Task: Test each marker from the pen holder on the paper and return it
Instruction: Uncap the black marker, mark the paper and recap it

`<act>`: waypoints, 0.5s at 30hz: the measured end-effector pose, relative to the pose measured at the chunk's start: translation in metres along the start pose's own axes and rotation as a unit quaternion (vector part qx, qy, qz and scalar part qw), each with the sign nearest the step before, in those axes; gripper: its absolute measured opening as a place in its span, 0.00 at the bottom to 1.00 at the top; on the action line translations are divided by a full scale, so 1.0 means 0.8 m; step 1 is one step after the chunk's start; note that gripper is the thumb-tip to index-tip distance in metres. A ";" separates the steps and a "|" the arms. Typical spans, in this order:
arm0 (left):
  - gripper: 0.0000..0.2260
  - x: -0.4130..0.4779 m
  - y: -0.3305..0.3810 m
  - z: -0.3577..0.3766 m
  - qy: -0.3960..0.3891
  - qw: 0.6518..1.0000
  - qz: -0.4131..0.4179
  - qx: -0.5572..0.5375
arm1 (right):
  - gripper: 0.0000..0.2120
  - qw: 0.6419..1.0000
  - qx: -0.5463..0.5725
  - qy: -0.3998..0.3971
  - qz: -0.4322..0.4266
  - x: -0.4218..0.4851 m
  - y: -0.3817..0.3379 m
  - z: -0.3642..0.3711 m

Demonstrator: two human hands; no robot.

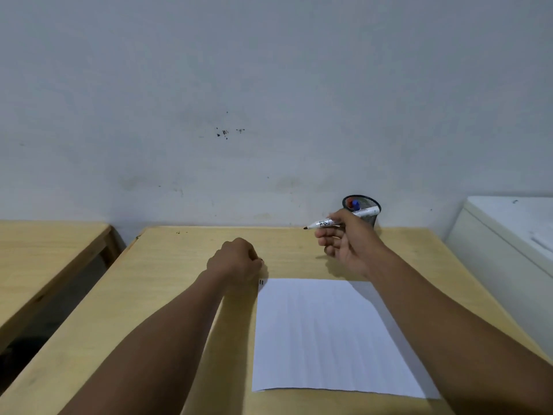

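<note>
A white sheet of paper (323,333) lies on the wooden table (167,295), with two short dark marks at its far left corner. My right hand (347,244) holds an uncapped white marker (323,223) above the table, dark tip pointing left. Behind it, against the wall, stands a black mesh pen holder (368,205) with a red and a blue marker inside. My left hand (236,260) is closed in a fist just beyond the paper's far left corner; a small dark-red bit, perhaps the cap, peeks from its fingers.
A second wooden table (39,253) stands to the left across a dark gap. A white cabinet or appliance (508,235) stands at the right. The grey wall runs right behind the table.
</note>
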State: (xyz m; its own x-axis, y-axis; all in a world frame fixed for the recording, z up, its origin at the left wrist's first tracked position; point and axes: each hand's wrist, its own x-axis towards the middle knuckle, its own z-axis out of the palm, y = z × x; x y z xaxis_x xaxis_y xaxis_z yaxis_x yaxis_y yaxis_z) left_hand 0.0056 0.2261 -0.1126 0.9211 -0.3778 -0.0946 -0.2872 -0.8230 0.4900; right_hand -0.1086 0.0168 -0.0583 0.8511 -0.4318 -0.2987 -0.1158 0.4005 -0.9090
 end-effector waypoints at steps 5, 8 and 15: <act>0.08 0.009 0.048 -0.024 0.026 0.967 0.050 -0.250 | 0.09 1.000 0.011 0.016 -0.006 0.004 -0.014 -0.002; 0.08 -0.002 0.087 -0.040 0.006 0.933 0.085 -0.350 | 0.10 0.999 0.046 0.023 -0.004 0.007 -0.020 -0.004; 0.03 -0.013 0.099 -0.040 -0.036 0.858 0.071 -0.508 | 0.10 0.995 0.099 0.016 0.006 0.010 -0.009 0.009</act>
State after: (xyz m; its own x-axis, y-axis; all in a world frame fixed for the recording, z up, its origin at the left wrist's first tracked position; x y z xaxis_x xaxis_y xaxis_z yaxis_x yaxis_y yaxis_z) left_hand -0.0183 0.1781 -0.0451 0.8666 -0.4989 -0.0058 0.0144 0.0135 0.9998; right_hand -0.0972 0.0163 -0.0520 0.8328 -0.4509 -0.3213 -0.0204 0.5550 -0.8316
